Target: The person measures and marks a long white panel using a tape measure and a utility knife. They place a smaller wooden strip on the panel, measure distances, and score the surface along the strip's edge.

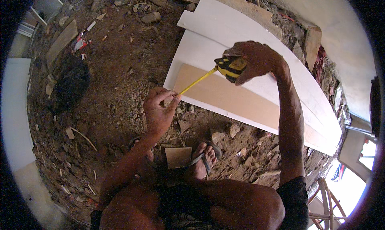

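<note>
A yellow and black tape measure [230,68] is held in my right hand [258,59], above the white boards. Its yellow blade [198,82] is drawn out a short way toward the lower left. My left hand [159,105] pinches the blade's end between thumb and fingers, close to the boards' near left corner. Below the blade lies a tan board [224,91], a long tapering piece resting on a white panel [176,65]. Another white panel [240,27] lies behind it, partly hidden by my right hand and forearm.
The ground is dirt with stones and scraps. A wood offcut [178,157] lies between my sandalled feet [202,160]. A dark bundle [73,83], a plank [62,41] and a red packet [79,42] lie at left. A wall rises at right, with a wooden stool [327,206] at lower right.
</note>
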Tool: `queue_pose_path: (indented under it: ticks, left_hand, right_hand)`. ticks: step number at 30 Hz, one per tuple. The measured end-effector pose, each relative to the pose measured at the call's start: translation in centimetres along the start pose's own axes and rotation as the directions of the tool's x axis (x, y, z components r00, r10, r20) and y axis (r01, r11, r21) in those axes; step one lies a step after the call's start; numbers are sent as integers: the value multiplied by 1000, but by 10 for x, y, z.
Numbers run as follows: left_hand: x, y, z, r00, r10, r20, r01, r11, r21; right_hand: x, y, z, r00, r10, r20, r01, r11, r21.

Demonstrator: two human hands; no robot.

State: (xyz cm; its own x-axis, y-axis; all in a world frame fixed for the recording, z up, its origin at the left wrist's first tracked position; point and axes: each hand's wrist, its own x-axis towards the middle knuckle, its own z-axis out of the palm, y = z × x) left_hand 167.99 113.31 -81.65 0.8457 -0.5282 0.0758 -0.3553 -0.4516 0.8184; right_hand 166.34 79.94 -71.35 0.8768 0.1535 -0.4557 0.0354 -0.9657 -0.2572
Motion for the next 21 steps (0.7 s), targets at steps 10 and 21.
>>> queue_pose_path:
  ticks: [10, 21]
  left_hand:
    - [12, -16, 19, 980, 45, 192, -50, 999, 20]
    - [23, -33, 26, 982, 146, 122, -143, 989, -37]
  right_hand:
    - [55, -22, -27, 992, 62, 106, -34, 967, -252]
    - [83, -24, -7, 994, 83, 70, -55, 939, -339]
